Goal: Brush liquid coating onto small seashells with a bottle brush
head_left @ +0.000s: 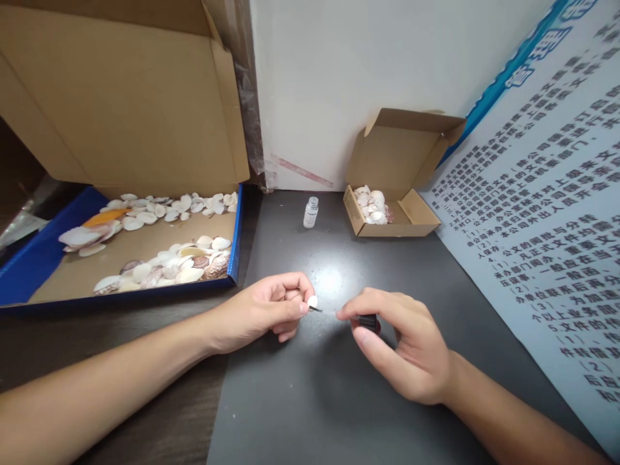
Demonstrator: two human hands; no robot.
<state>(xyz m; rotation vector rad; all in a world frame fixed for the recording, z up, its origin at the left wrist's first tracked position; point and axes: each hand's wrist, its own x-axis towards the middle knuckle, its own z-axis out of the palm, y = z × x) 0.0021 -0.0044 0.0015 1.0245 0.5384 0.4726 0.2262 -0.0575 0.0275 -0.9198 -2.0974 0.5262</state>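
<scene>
Between the thumb and fingers of my left hand (281, 307) is pinched a small white shell (312, 301). My right hand (400, 336) grips a black brush cap (369, 321) between thumb and fingers. A thin, pale stem seems to run left from the cap, faint against the tabletop glare. Its dark tip (315, 309) lies at the shell, by my left thumb; whether it touches the shell I cannot tell. Behind both hands a small clear glass bottle (310, 214) with a white label stands upright and uncapped.
On the left, an open blue-sided cardboard box (237, 239) holds many shells (165, 268) in two rows. A smaller open cardboard box (419, 223) with white shells (372, 205) stands at the back right. A printed sheet (547, 213) slants along the right side of the dark tabletop (271, 413).
</scene>
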